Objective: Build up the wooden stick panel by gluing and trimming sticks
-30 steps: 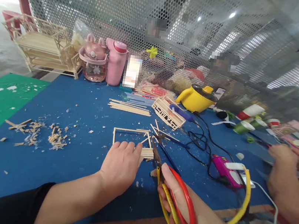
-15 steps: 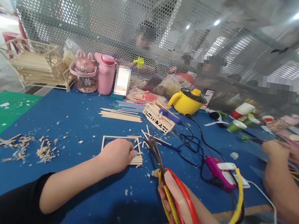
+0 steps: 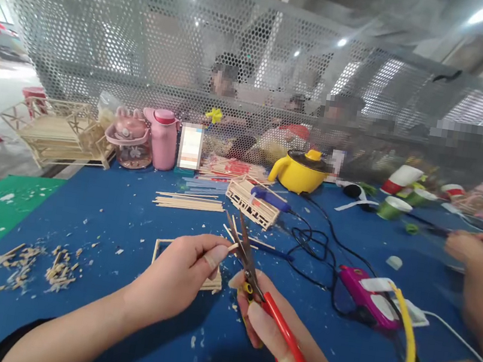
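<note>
My left hand [image 3: 192, 270] pinches a short wooden stick [image 3: 233, 247] between thumb and fingertips. The stick's end lies at the parted blades of a pair of scissors [image 3: 249, 262]; whether the blades touch it I cannot tell. My right hand [image 3: 266, 318] is wrapped round the scissors' red and yellow handles. Beneath my left hand lies a small rectangular stick frame [image 3: 157, 248], mostly hidden by the hand. Beyond the blades sits a small stick-built piece [image 3: 253, 202] with a blue glue gun [image 3: 271, 198] resting on it.
Loose sticks [image 3: 190, 203] lie behind my left hand, offcuts [image 3: 61, 268] at left. A yellow pot [image 3: 299, 174], a pink bottle [image 3: 163, 140] and a larger stick model [image 3: 56, 132] line the back. A purple power strip [image 3: 367, 296] with cords is at right, near another person's hands [image 3: 479, 256].
My left hand has lifted off the stick frame with a short stick pinched in it. The scissors have come left, their blades now meeting at the stick's end, and my view has shifted slightly.
</note>
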`<control>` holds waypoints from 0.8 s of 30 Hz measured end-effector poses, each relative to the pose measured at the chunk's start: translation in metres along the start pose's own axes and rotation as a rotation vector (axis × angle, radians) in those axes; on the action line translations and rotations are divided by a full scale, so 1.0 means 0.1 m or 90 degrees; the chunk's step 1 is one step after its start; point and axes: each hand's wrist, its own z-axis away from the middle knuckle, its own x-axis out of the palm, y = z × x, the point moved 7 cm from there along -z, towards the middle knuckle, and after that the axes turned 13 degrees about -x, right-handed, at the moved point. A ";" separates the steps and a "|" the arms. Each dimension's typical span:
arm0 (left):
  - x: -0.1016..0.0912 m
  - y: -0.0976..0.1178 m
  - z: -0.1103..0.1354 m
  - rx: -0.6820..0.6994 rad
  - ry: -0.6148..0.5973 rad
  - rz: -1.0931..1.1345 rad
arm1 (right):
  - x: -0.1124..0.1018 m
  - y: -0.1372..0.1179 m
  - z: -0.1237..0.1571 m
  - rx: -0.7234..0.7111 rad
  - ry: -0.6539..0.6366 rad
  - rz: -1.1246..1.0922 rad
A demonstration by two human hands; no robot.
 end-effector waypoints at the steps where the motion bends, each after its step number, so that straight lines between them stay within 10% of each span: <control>1: 0.01 0.01 0.00 0.006 -0.002 0.000 | 0.00 0.00 0.00 -0.001 -0.001 -0.006; 20: 0.00 0.09 0.10 0.091 0.020 -0.058 | 0.03 -0.01 0.01 -0.028 -0.055 0.042; 24: -0.02 0.13 0.14 0.143 0.051 -0.122 | -0.01 0.13 -0.01 -0.016 0.042 0.031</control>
